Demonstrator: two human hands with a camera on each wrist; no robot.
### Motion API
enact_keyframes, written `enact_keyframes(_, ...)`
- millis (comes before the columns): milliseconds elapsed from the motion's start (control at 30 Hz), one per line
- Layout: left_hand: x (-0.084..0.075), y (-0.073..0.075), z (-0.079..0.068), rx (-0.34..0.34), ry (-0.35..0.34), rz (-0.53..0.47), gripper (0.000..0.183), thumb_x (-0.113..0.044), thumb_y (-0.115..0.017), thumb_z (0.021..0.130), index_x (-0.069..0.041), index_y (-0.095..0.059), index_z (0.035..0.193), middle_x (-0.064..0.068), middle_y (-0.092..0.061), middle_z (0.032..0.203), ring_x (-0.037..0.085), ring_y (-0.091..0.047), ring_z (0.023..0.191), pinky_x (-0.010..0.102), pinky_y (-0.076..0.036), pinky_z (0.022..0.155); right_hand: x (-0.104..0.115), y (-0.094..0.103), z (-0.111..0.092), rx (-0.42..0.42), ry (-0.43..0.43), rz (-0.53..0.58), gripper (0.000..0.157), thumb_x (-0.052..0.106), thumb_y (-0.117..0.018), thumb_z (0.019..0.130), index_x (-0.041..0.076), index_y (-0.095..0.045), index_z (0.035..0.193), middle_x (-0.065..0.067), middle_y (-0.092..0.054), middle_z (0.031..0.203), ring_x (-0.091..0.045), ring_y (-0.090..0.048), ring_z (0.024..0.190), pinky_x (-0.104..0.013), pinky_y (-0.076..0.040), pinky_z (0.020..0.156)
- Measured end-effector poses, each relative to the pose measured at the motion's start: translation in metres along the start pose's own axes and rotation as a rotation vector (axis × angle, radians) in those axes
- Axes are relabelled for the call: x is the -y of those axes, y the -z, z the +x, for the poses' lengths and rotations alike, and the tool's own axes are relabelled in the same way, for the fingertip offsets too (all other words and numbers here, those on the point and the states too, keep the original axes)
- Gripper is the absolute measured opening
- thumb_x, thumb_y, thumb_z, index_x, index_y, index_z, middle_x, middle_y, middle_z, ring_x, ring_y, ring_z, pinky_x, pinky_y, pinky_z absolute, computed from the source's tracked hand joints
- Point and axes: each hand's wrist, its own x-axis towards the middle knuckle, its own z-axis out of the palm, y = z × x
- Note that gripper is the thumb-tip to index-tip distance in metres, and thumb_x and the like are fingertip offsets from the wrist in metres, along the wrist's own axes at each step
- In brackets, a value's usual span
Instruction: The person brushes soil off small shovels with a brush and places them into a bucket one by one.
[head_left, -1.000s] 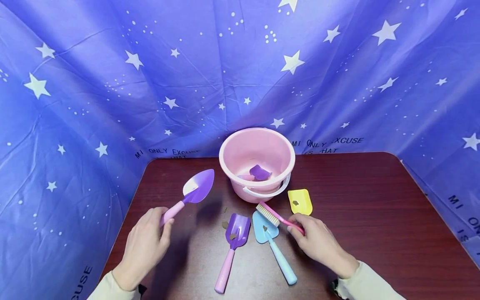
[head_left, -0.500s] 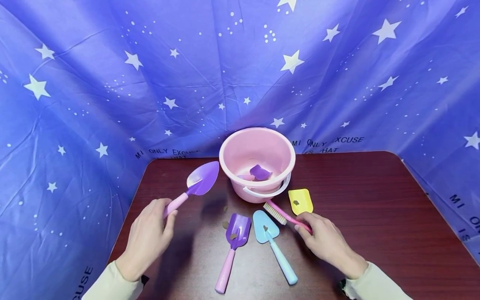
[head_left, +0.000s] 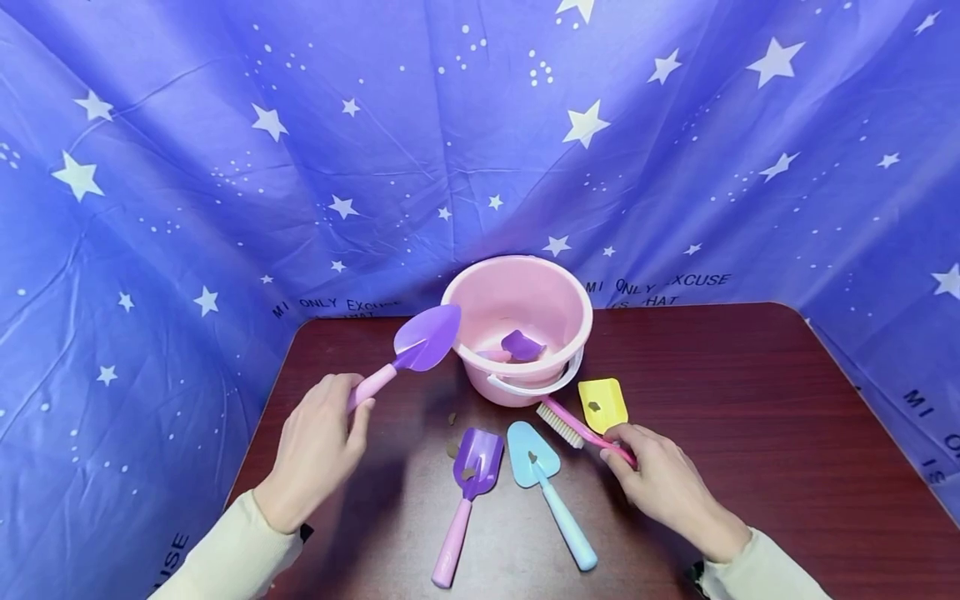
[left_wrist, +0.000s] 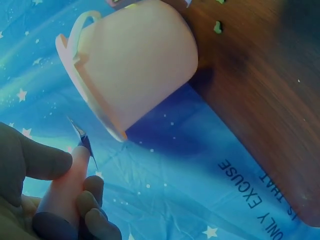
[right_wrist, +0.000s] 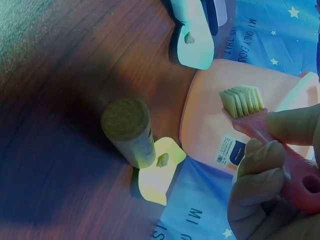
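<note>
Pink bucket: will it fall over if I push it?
A high push might tip the pink bucket, since its rim is wider than its base. It looks like plastic, so probably light. The purple scoop inside might slide.

Blue star-print backdrop (head_left: 465, 142) on 3 sides, black lettering (head_left: 702, 280) low on it, dark reddish-brown table (head_left: 757, 408)

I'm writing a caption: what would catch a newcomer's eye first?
Probably the starry blue curtain behind the table. Next, the pink bucket near the table's far edge. Then the trowel in the left grip, at the bucket's left, and the brush in the right grip, at its near right.
</note>
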Motion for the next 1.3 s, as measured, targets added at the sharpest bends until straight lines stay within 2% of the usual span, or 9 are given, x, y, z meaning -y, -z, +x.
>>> enact_keyframes(267,-0.005,-0.004,0.013,-0.013,-0.039,-0.014,0.021,-0.009,-0.067,0.082,-0.003,-0.059,0.101,0.006,-0.053,0.079,0.024,-0.051,0.069,0.042,-0.043,0.059,-0.002,0.001,0.000,0.025,-0.022,0.022,0.013,0.015,-0.073,0.081,0.021,-0.064,0.088,0.015,-0.044,0.066,0.001,-0.043,0.053,-0.024,-0.035,0.051)
enact_keyframes(667,-0.017,-0.008,0.033,0.024,-0.048,-0.024,0.019,-0.011,-0.066,0.084,-0.004,-0.060,0.101,0.006,-0.054,0.079,0.025,-0.052,0.069,0.041,-0.044,0.059,-0.006,0.006,-0.001,-0.015,-0.002,-0.012,0.014,0.015,-0.074,0.079,0.021,-0.064,0.087,0.013,-0.046,0.071,-0.007,-0.044,0.061,-0.027,-0.036,0.055)
enact_keyframes(867,-0.022,-0.008,0.047,0.001,-0.067,-0.030,0.019,-0.011,-0.066,0.084,-0.004,-0.060,0.101,0.006,-0.052,0.077,0.025,-0.050,0.068,0.041,-0.043,0.058,-0.008,0.008,-0.002,-0.018,0.001,-0.017,0.013,0.016,-0.074,0.080,0.021,-0.064,0.087,0.013,-0.044,0.069,-0.008,-0.043,0.060,-0.027,-0.035,0.054)
enact_keyframes(1300,-0.029,-0.017,0.070,0.030,-0.088,-0.042,0.013,-0.010,-0.065,0.083,-0.004,-0.060,0.093,0.004,-0.050,0.076,0.024,-0.049,0.067,0.041,-0.042,0.058,-0.008,0.009,0.000,-0.026,0.003,-0.018,0.013,0.017,-0.074,0.080,0.021,-0.064,0.088,0.013,-0.046,0.070,-0.008,-0.044,0.061,-0.028,-0.037,0.056)
